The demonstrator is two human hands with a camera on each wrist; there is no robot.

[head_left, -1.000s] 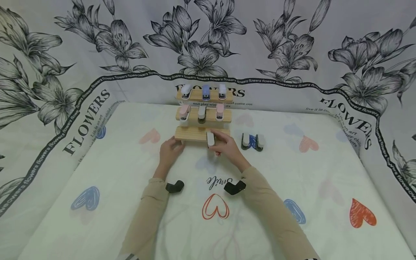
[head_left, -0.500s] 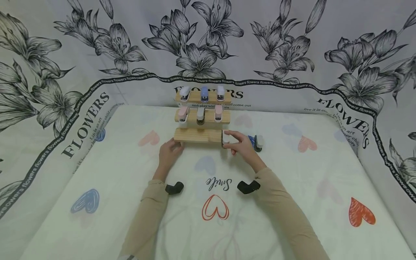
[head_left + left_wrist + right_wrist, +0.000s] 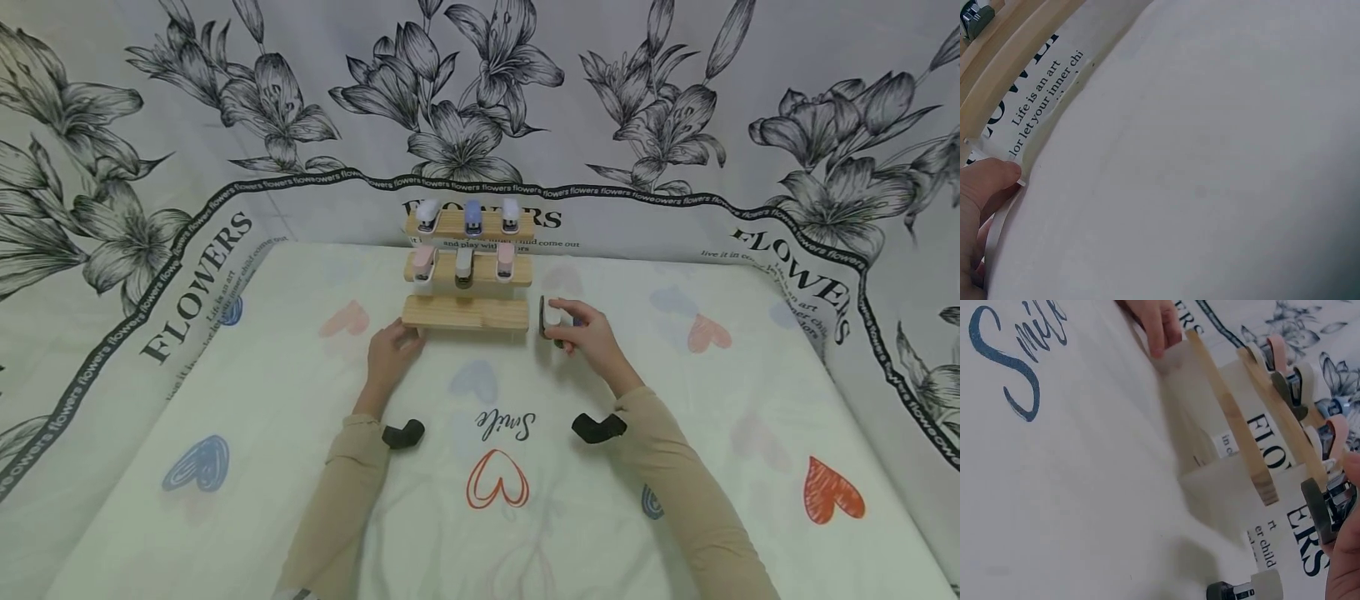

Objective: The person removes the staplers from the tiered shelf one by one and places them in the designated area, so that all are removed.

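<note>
A small three-tier display stand (image 3: 465,315) has wooden shelves on clear side panels. My left hand (image 3: 390,354) pinches the stand's left side, with the thumb (image 3: 1000,172) against the clear panel under the lowest shelf. My right hand (image 3: 592,343) holds a mini stapler (image 3: 549,318), white with a dark base, between thumb and fingers. This stapler is just off the right end of the bare lowest shelf, clear of the wood. Below it in the right wrist view lies another white-and-dark stapler (image 3: 1249,590) on the cloth; in the head view the right hand mostly covers that spot.
A pink stapler (image 3: 423,262), a grey one (image 3: 464,268) and another pink one (image 3: 505,261) stand on the middle shelf. The top shelf carries a blue stapler (image 3: 472,218) between two white ones. A flower-print cloth (image 3: 247,392) covers the table and the wall behind.
My right hand has carried the white-and-dark stapler rightward off the lowest shelf, past its right end. The left hand has stayed at the stand's left side.
</note>
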